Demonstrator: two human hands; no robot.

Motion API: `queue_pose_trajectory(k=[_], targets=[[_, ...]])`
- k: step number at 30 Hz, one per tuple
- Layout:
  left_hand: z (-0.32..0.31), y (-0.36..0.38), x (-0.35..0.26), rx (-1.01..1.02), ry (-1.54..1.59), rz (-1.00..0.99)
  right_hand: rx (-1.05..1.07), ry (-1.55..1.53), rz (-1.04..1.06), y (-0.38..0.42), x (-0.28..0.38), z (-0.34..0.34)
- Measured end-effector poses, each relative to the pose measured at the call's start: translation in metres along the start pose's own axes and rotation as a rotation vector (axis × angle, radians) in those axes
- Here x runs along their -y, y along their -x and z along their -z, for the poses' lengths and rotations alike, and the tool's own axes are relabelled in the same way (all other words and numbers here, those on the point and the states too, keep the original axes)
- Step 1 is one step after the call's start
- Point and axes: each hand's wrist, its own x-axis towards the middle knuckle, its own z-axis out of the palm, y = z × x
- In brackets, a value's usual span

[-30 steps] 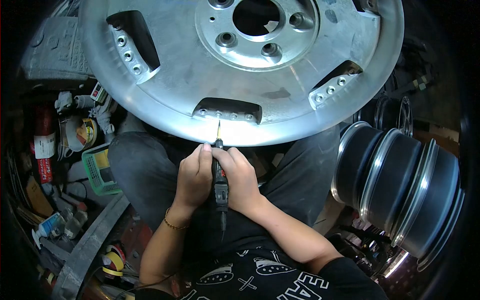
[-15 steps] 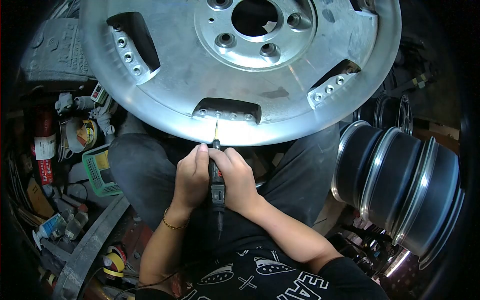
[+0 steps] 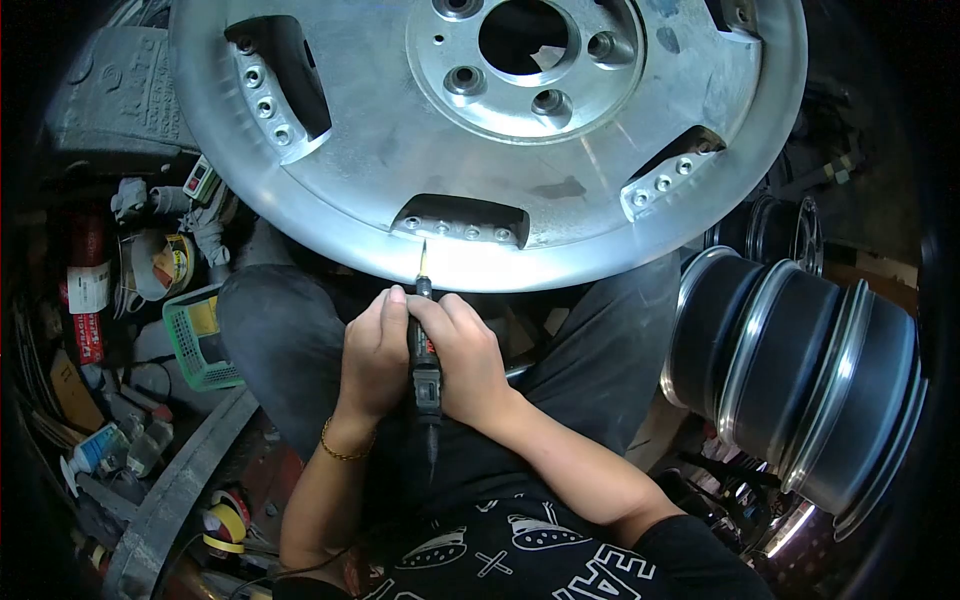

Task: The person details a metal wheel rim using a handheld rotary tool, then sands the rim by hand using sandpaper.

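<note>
A large silver wheel rim (image 3: 370, 180) faces me, tilted over my knees. Both hands are closed around a slim black rotary tool (image 3: 427, 375) with a thin gold-coloured bit (image 3: 423, 262). My left hand (image 3: 377, 350) wraps it from the left, thumb up near the nose. From the other side, my right hand (image 3: 460, 350) grips the body, with the cord end hanging below. The bit's tip is right at the lower edge of the bottom slot (image 3: 460, 210), near the leftmost of several small holes in it.
Several more wheel rims (image 3: 780, 340) are stacked on their sides at right. To the left stand a green plastic basket (image 3: 195, 345), a tape-wrapped tub (image 3: 165, 268) and bottles (image 3: 150, 447) beside a metal beam (image 3: 180, 500). My knees (image 3: 275, 330) sit under the rim's lower edge.
The rotary tool and both hands have shifted slightly left, while the rim appears a little further right. The bit's tip has moved left along the slot's edge.
</note>
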Motion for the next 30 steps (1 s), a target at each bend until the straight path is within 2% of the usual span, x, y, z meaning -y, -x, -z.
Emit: queue_pose_trajectory(k=[4,9,11,12,14,18,21,25,27,30], targets=[[0.006,0.001,-0.004,-0.068,0.040,0.006,-0.028,-0.046,0.069,-0.006,0.002,-0.006],[-0.001,0.001,-0.001,-0.016,-0.011,0.010,-0.010,-0.035,0.023,0.002,-0.001,0.003],[-0.011,0.002,-0.004,0.052,-0.024,-0.029,0.001,-0.018,-0.015,0.010,-0.006,0.010],[-0.015,0.000,-0.001,0.042,-0.127,-0.200,0.012,-0.001,-0.052,0.013,-0.009,0.013],[-0.018,-0.001,-0.003,0.100,-0.047,-0.059,-0.001,-0.016,-0.047,0.016,-0.012,0.015],[-0.016,-0.001,-0.010,0.070,-0.025,-0.059,-0.017,-0.034,-0.036,0.010,-0.011,0.011],[-0.009,-0.001,-0.001,0.018,0.006,0.044,-0.023,-0.067,0.000,0.004,-0.008,0.007],[-0.016,0.000,-0.003,0.039,-0.013,0.031,-0.014,-0.043,-0.035,0.012,-0.010,0.012],[-0.023,0.001,-0.004,0.050,-0.072,-0.119,-0.003,-0.031,-0.067,0.018,-0.012,0.018],[-0.025,0.000,-0.006,0.103,-0.069,-0.053,-0.010,-0.029,-0.086,0.020,-0.016,0.019]])
